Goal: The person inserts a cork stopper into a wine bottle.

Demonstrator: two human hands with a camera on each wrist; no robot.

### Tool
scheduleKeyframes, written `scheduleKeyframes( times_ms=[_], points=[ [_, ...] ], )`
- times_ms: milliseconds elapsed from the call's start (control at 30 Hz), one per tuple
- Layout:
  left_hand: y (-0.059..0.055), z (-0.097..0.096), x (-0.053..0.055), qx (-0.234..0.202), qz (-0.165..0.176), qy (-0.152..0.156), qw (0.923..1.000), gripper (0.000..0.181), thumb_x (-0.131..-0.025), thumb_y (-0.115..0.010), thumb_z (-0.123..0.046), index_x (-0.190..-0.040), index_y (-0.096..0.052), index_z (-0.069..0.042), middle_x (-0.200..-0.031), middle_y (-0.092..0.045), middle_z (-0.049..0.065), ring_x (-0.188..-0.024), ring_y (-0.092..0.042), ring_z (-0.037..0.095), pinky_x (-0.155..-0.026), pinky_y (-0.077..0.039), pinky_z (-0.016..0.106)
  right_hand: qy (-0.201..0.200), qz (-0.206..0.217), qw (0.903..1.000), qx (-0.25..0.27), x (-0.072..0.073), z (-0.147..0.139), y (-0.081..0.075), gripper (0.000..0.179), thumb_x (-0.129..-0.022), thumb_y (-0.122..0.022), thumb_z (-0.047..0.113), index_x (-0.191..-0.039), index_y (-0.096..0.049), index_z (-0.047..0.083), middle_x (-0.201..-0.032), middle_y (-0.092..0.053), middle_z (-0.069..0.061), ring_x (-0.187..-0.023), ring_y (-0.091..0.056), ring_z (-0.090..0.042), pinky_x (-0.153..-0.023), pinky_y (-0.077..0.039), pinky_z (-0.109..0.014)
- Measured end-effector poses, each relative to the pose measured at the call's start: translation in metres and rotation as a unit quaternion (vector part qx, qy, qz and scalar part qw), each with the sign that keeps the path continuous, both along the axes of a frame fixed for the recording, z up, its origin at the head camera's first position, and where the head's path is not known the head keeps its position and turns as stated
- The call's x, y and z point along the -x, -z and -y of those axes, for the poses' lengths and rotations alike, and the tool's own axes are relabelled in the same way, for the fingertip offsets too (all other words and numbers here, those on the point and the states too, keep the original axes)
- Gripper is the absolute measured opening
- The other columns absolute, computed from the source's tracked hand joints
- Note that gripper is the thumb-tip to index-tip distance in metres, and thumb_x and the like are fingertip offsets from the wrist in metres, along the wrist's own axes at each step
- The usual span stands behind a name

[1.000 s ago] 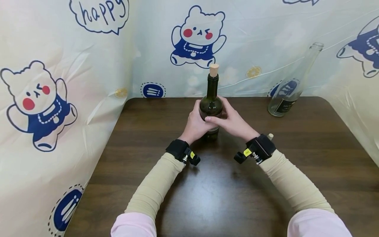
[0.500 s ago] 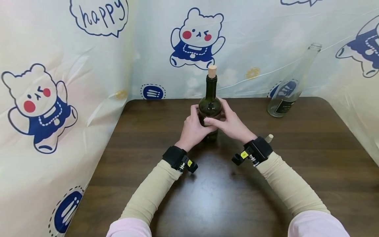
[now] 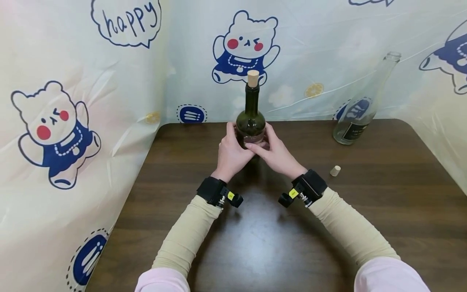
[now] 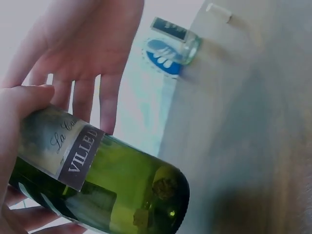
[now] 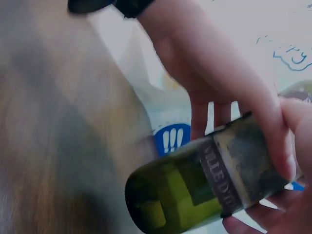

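Both hands grip the body of a dark green wine bottle (image 3: 251, 121), upright over the table, with a pale cork (image 3: 253, 78) standing out of its neck. My left hand (image 3: 232, 155) wraps its left side and my right hand (image 3: 278, 157) its right, both thumbs on the near side. A label (image 4: 80, 153) reading "VILLE D" shows in the left wrist view. Below it, brownish lumps (image 4: 165, 184) show through the glass near the base. The bottle's base (image 5: 139, 202) stands apart from its shadow on the table in the right wrist view.
A second small cork (image 3: 335, 170) lies on the brown wooden table (image 3: 255, 251), right of my right wrist. At the back right stands a clear glass bottle (image 3: 353, 123) with a dark label and an uncorked mouth. A printed curtain (image 3: 182, 61) hangs behind the table and along its sides.
Both hands have moved left and slightly up with the green bottle between them. The small cork on the table, partly hidden behind the right wrist before, now shows whole.
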State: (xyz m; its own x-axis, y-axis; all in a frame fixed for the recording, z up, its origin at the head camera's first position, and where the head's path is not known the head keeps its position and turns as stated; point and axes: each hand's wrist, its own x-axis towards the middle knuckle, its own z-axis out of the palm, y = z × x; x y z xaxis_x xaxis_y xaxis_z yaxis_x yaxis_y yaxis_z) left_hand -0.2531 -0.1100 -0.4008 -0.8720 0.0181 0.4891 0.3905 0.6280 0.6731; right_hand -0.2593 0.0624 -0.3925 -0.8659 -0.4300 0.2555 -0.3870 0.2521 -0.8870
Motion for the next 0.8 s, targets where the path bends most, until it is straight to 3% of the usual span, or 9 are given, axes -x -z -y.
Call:
scheduleKeyframes(
  times_ms=[167, 333, 433, 600, 800],
  points=[
    [-0.008, 0.011, 0.004, -0.006, 0.002, -0.021, 0.9997, 0.084, -0.075, -0.084, -0.051, -0.137, -0.044, -0.01, -0.127, -0.071, 0.013, -0.111, -0.07, 0.027, -0.088, -0.058, 0.048, -0.031, 0.013, 0.9993, -0.017, -0.002, 0.003, -0.001, 0.079, -0.103, -0.057, 0.037, -0.166, -0.011, 0.023, -0.159, -0.041, -0.011, -0.139, -0.049, -0.025, -0.111, -0.045, -0.049],
    [-0.012, 0.036, 0.013, -0.055, 0.011, -0.076, 0.9955, 0.087, -0.071, -0.084, -0.058, -0.135, -0.045, -0.014, -0.126, -0.072, 0.011, -0.113, -0.068, 0.024, -0.095, -0.054, 0.048, -0.043, 0.013, 0.9954, -0.085, -0.002, -0.015, -0.004, 0.072, -0.1, -0.061, 0.043, -0.16, -0.035, 0.013, -0.163, -0.041, -0.01, -0.146, -0.042, -0.03, -0.118, -0.037, -0.051],
    [-0.015, 0.064, 0.02, -0.085, 0.008, -0.116, 0.9895, 0.088, -0.069, -0.086, -0.058, -0.135, -0.046, -0.015, -0.125, -0.072, 0.009, -0.112, -0.068, 0.022, -0.097, -0.053, 0.046, -0.02, 0.005, 0.9937, -0.11, -0.002, -0.034, -0.008, 0.067, -0.097, -0.062, 0.049, -0.152, -0.049, 0.013, -0.156, -0.051, -0.008, -0.145, -0.045, -0.029, -0.118, -0.036, -0.053],
    [-0.018, 0.109, 0.028, -0.094, 0.027, -0.182, 0.9783, 0.09, -0.069, -0.086, -0.058, -0.138, -0.043, -0.018, -0.132, -0.069, 0.007, -0.12, -0.064, 0.022, -0.102, -0.049, 0.047, 0.041, 0.016, 0.9918, -0.12, 0.004, -0.075, -0.015, 0.062, -0.096, -0.063, 0.052, -0.145, -0.056, 0.016, -0.15, -0.056, -0.007, -0.142, -0.047, -0.029, -0.116, -0.037, -0.055],
    [-0.012, 0.144, 0.035, -0.11, 0.039, -0.215, 0.9696, 0.092, -0.072, -0.085, -0.054, -0.143, -0.04, -0.017, -0.139, -0.064, 0.011, -0.127, -0.06, 0.025, -0.107, -0.045, 0.048, 0.123, 0.015, 0.9856, -0.115, 0.01, -0.128, -0.027, 0.064, -0.096, -0.064, 0.048, -0.144, -0.057, 0.007, -0.147, -0.058, -0.017, -0.137, -0.051, -0.034, -0.114, -0.038, -0.055]
  ],
)
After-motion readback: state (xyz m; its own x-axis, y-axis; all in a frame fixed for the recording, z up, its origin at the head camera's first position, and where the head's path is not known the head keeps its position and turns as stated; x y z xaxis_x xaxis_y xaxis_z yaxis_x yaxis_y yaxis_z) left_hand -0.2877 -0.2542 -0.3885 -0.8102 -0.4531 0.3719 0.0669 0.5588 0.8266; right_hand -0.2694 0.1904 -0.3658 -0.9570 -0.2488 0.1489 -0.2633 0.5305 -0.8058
